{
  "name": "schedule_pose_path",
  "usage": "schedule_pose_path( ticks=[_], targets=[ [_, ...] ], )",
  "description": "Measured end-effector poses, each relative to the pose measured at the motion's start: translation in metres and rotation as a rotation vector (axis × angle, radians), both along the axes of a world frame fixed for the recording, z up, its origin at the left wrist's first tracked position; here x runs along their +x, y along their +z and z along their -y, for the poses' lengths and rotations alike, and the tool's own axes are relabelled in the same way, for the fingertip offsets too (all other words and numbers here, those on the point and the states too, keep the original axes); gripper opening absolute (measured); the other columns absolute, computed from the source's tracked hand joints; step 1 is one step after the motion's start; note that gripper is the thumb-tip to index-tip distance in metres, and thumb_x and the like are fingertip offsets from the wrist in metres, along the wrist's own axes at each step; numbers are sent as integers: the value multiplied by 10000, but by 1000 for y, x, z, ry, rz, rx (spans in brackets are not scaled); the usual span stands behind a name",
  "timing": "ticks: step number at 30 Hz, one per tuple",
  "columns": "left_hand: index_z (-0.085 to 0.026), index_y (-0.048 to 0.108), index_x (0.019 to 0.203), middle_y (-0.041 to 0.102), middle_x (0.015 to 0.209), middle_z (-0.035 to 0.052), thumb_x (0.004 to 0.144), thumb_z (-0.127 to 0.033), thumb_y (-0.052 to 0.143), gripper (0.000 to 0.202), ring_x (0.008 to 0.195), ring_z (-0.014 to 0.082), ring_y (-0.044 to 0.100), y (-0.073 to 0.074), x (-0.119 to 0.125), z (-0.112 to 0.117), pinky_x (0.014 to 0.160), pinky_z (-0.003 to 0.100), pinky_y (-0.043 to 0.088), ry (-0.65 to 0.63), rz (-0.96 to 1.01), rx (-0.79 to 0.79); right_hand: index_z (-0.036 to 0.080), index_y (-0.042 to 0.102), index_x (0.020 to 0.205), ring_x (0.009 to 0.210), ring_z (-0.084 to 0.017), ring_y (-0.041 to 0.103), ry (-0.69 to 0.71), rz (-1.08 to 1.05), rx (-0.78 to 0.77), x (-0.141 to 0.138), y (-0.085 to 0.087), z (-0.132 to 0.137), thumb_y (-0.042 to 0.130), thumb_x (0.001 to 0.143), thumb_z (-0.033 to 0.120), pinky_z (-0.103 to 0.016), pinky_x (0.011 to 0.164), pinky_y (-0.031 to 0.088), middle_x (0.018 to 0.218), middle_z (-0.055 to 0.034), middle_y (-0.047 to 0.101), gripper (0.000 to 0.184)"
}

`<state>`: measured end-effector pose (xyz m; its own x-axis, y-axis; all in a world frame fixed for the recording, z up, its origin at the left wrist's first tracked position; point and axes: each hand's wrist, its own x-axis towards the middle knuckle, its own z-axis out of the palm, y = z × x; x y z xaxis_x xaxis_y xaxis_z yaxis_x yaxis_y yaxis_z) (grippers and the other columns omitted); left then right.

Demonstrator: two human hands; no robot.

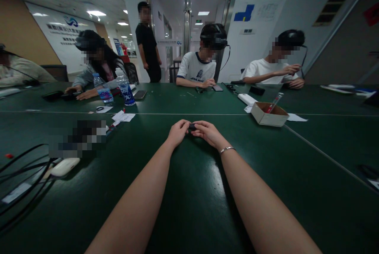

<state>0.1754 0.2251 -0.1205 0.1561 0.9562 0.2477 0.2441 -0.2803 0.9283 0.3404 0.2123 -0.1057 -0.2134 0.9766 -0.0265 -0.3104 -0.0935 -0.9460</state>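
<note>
Both my arms reach forward over the dark green table (189, 191). Between my hands is a small black object (192, 126), short and narrow, too small in the picture for me to tell its kind. My left hand (177, 132) pinches its left end, where a lighter bit shows. The fingers of my right hand (209, 133) close on its right side, and a silver bracelet (227, 149) circles that wrist. My fingertips cover much of the object, which is held just above the tabletop.
Black cables (32, 179) and a white rounded device (65, 166) lie at the left. Two bottles stand farther back, one with a blue label (126, 93). An open box (268, 116) holding a red-marked tube sits right of my hands. Several people sit across the table; one stands behind.
</note>
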Motion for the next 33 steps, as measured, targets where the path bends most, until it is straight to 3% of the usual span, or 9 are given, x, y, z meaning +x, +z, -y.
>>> schedule_pose_path(
  ticks=[5,10,14,22,29,33],
  targets=[
    [-188,651,981,620,844,33,810,-250,494,241,712,132,558,2,0,1,542,203,405,27,17,-29,116,625,909,619,-143,690,8,0,2,0,0,1,629,854,55,-205,618,588,746,-68,691,81],
    [-178,652,944,567,681,8,849,-335,463,263,592,118,513,3,0,1,522,208,384,45,14,-37,117,635,915,601,-130,680,10,3,12,1,-3,-1,620,859,61,-203,616,586,748,-62,690,80],
    [-185,648,931,560,661,1,885,-412,381,353,532,112,476,3,-1,0,493,217,355,4,49,-46,109,634,925,602,-137,681,8,14,7,1,-4,-3,654,847,83,-203,612,585,718,-66,684,84],
    [-161,636,948,534,591,-11,837,-263,411,271,505,106,457,7,1,3,517,215,356,24,43,-64,123,636,893,607,-138,681,16,-6,5,1,-2,-2,612,848,46,-219,621,591,748,-59,690,92],
    [-195,635,982,549,668,-1,909,-420,402,333,614,133,514,12,1,11,575,233,378,101,-33,6,121,632,908,628,-148,692,5,-2,4,0,-3,-2,636,852,68,-211,612,589,747,-64,688,77],
    [-193,619,1029,590,752,12,895,-303,429,257,657,135,526,10,1,10,619,241,392,123,-73,52,117,628,919,635,-148,694,4,3,4,0,-2,-1,616,858,59,-212,620,589,765,-70,694,84]
  ],
)
